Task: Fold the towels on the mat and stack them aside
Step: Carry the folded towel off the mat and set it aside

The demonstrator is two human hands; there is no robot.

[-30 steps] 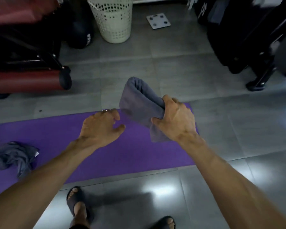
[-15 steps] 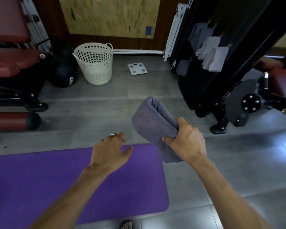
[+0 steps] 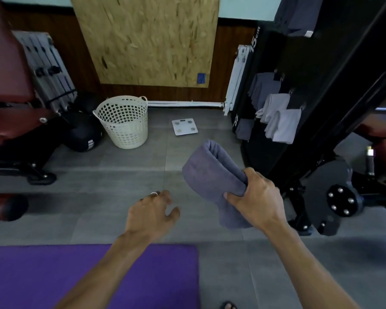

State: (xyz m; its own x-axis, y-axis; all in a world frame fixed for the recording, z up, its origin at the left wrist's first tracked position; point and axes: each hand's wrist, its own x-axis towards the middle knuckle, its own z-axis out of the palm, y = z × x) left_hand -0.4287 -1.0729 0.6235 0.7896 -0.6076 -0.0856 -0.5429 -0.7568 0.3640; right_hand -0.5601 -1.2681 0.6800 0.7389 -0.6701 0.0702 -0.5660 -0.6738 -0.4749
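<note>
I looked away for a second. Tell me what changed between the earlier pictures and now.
The view lifted from the purple mat toward the wall, so the basket, the scale and the hanging towels came into sight, and the crumpled towel left it. The right hand carried the folded grey towel off the mat, over the floor. Unchanged: its grip; the left hand open, holding nothing.

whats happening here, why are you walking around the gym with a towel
A person is partway through folding and putting away towels. The right hand grips a folded grey-purple towel, held up off the floor in front of a black equipment frame where several folded grey towels already hang. The left hand holds nothing, its fingers loosely spread above the grey tiled floor. The purple exercise mat lies below, and a white perforated plastic basket stands by the wall.
</note>
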